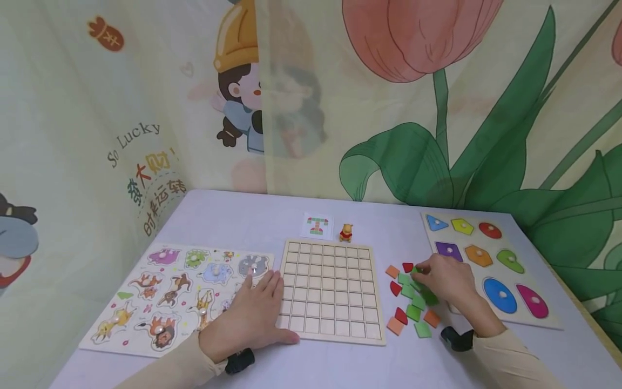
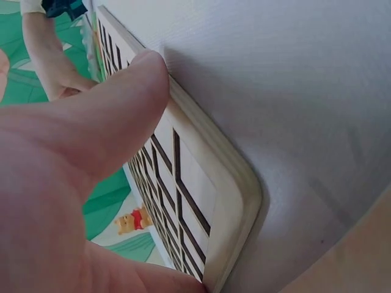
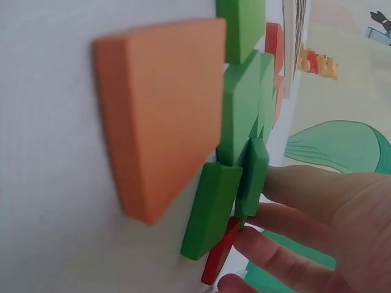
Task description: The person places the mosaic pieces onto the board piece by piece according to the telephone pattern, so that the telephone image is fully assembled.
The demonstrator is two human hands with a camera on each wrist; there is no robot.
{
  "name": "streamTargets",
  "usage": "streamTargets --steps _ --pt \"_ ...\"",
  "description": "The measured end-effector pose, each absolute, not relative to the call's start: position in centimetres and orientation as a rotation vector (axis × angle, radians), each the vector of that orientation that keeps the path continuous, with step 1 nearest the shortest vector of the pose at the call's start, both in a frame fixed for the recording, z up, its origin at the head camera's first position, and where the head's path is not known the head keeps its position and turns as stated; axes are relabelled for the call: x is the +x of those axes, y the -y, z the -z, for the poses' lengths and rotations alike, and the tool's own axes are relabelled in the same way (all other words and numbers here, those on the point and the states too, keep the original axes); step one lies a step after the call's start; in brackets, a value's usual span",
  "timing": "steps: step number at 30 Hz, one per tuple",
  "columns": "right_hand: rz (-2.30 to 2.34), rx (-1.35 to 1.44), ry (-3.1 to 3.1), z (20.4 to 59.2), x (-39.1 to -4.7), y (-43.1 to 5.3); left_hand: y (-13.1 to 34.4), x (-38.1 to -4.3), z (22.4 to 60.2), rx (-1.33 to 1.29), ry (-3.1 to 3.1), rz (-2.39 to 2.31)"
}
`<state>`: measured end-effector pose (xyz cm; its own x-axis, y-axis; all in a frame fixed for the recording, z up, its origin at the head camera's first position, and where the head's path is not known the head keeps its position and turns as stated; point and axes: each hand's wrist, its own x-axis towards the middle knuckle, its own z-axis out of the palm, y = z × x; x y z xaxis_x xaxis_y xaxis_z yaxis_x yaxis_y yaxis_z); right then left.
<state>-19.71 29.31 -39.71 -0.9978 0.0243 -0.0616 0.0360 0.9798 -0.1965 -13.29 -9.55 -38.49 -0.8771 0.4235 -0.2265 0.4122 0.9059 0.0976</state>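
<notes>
My left hand [image 1: 252, 316] lies on the left edge of a wooden grid board [image 1: 335, 292], fingers extended. In the left wrist view its thumb [image 2: 137, 79] presses on the board's frame. No pieces sit in the board's squares. To its right is a loose cluster of flat green, orange and red pieces. There my right hand [image 1: 449, 278] pinches a green piece [image 3: 255, 174] at the cluster's far side, partly hidden by the fingers. Nearby lie a darker green piece [image 3: 211, 210], an orange square [image 3: 171, 110] and a red quarter-round piece [image 1: 396, 288].
A pattern card [image 1: 318, 225] and a small bear figure [image 1: 345, 233] stand behind the board. An animal knob puzzle [image 1: 182, 310] lies on the left, partly under the left arm. At the right is a shape knob puzzle [image 1: 486, 283]. Curtains hang behind the table.
</notes>
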Motion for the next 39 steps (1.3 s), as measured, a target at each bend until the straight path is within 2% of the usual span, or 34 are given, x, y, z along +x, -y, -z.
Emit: streamTargets --steps 8,18,39 --pt "0.351 -0.034 -3.107 40.4 -19.7 -29.6 9.6 -13.2 38.3 0.637 -2.834 -0.041" --pt "0.144 -0.198 -3.236 40.6 -19.0 -29.3 9.5 -13.3 38.4 0.632 -2.835 -0.026" --pt "0.219 -0.284 -3.283 40.3 -17.5 -28.2 9.4 -13.3 38.6 0.632 -2.836 0.007"
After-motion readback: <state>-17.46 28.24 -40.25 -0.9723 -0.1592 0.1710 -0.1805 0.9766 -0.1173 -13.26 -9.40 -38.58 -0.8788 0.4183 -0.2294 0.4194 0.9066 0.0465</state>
